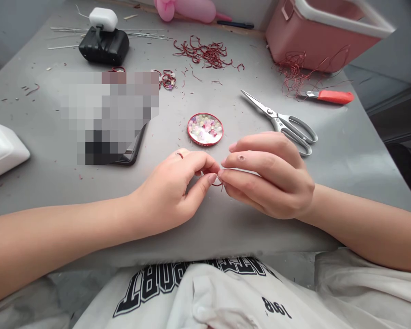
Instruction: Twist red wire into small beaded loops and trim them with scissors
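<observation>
Wire piece [219, 183], thin and red, sits pinched between left hand [173, 192] and right hand [267, 176] near the table's [345, 151] front edge; fingertips closed on it. Probably light, springy, easily kinked; grip close to the bend.

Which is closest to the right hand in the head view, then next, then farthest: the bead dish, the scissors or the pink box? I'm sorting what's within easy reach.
From the right hand:
1. Scissors, handles just above the knuckles.
2. Bead dish, up and to the left.
3. Pink box, far right corner.
</observation>
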`<action>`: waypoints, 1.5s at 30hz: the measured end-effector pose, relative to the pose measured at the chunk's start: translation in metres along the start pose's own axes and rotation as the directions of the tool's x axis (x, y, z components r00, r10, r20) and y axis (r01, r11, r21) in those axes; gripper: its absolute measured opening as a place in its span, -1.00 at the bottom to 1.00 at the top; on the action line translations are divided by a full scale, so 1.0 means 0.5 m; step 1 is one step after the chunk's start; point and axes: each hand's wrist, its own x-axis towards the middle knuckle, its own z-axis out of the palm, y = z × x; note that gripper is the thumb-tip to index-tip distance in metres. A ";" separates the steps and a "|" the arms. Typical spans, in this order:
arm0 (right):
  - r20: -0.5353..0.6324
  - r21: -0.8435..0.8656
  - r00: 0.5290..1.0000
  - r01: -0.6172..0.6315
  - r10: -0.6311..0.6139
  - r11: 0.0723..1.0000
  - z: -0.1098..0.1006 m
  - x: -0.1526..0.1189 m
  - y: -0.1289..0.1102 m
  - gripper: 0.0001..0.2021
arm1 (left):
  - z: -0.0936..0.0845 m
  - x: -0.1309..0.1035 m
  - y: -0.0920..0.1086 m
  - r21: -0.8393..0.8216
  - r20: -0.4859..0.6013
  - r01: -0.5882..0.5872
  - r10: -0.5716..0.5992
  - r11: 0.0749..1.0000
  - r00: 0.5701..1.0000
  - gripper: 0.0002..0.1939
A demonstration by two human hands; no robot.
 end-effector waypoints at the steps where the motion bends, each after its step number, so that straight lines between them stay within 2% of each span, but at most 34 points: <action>1: -0.009 -0.006 1.000 0.024 -0.024 1.000 -0.001 -0.001 0.002 -0.83 | -0.001 0.000 0.000 0.002 0.011 -0.008 0.008 1.000 1.000 -0.85; 3: -0.031 0.003 0.999 0.041 -0.041 0.999 -0.003 0.001 0.003 -0.84 | -0.002 0.000 0.001 0.004 0.027 -0.013 0.013 1.000 1.000 -0.85; 6: 0.002 0.085 1.000 -0.012 0.012 0.996 -0.009 0.011 -0.001 -0.88 | -0.003 -0.001 0.002 0.021 0.017 -0.004 0.003 1.000 1.000 -0.85; 8: 0.070 0.183 0.992 -0.114 0.102 0.977 -0.013 0.019 -0.005 -0.88 | -0.003 -0.002 0.003 0.048 -0.004 -0.005 0.005 0.999 1.000 -0.86; 11: 0.173 0.334 0.954 -0.292 0.247 0.896 -0.018 0.028 -0.007 -0.86 | -0.004 -0.003 0.004 0.078 -0.029 -0.031 0.033 0.996 0.999 -0.86; 13: 0.214 0.381 0.941 -0.328 0.263 0.864 -0.019 0.032 -0.004 -0.87 | -0.005 -0.003 0.003 0.080 -0.042 -0.029 0.033 0.996 0.999 -0.86; 16: 0.195 0.374 0.962 -0.252 0.190 0.893 -0.021 0.032 0.003 -0.88 | -0.005 -0.001 0.001 0.060 -0.057 0.003 0.001 0.998 0.998 -0.86; 19: 0.143 0.288 0.986 -0.129 0.090 0.949 -0.024 0.025 0.007 -0.86 | -0.004 0.000 -0.001 0.075 -0.072 0.001 0.004 0.997 0.997 -0.88; 22: 0.117 0.184 0.993 -0.032 0.011 0.982 -0.025 0.019 0.005 -0.88 | -0.002 -0.001 -0.002 0.113 -0.069 -0.055 0.063 0.992 0.996 -0.89; 24: 0.128 0.202 0.991 -0.062 0.036 0.978 -0.026 0.021 0.001 -0.88 | -0.001 -0.001 -0.003 0.133 -0.074 -0.121 0.131 0.984 0.989 -0.87; 27: 0.165 0.379 0.959 -0.277 0.230 0.883 -0.027 0.031 -0.007 -0.90 | 0.001 -0.001 -0.005 0.137 -0.108 -0.222 0.237 0.965 0.965 -0.87; 30: 0.255 0.539 0.864 -0.500 0.435 0.678 -0.028 0.041 -0.016 -0.89 | 0.001 0.000 -0.007 0.107 -0.133 -0.283 0.296 0.953 0.946 -0.87; 32: 0.323 0.578 0.808 -0.580 0.492 0.573 -0.029 0.042 -0.021 -0.86 | 0.002 0.000 -0.009 0.092 -0.136 -0.311 0.321 0.946 0.937 -0.86; 34: 0.366 0.594 0.774 -0.622 0.517 0.511 -0.030 0.041 -0.022 -0.84 | 0.004 0.000 -0.010 0.086 -0.137 -0.323 0.332 0.942 0.933 -0.85; 36: 0.398 0.597 0.750 -0.649 0.528 0.472 -0.030 0.038 -0.021 -0.85 | 0.005 0.000 -0.010 0.089 -0.136 -0.302 0.312 0.949 0.940 -0.85; 38: 0.407 0.603 0.748 -0.651 0.523 0.461 -0.028 0.036 -0.017 -0.88 | 0.005 0.000 -0.008 0.085 -0.133 -0.245 0.254 0.966 0.958 -0.87; 42: 0.307 0.626 0.821 -0.555 0.481 0.548 -0.021 0.031 -0.009 -0.92 | 0.002 0.001 -0.003 -0.018 -0.102 -0.089 0.087 0.996 0.991 -0.90; 45: 0.238 0.601 0.859 -0.497 0.454 0.626 -0.015 0.028 -0.006 -0.93 | 0.000 0.003 0.000 -0.110 -0.081 0.016 -0.025 0.994 0.996 -0.94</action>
